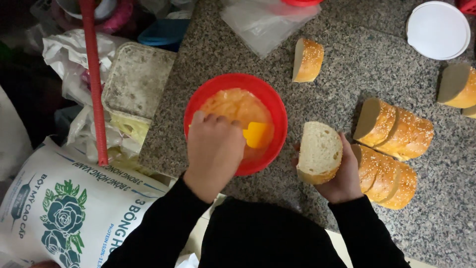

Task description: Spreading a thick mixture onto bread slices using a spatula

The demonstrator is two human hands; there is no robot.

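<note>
- Yellow spatula [255, 134] in red bowl [277, 111] of orange mix, L hand [213, 151] gripping it, fist closed.
- Bread half [320, 151] w/ cut face up, held in R hand [342, 178], just right of bowl.
- More seeded loaves [394, 129] on granite counter [347, 74]; white lid [438, 30] far corner.

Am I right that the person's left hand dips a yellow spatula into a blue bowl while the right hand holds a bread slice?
Not quite: the head view shows the bowl is red. The left hand does dip the yellow spatula in it, and the right hand holds the bread slice.
</note>
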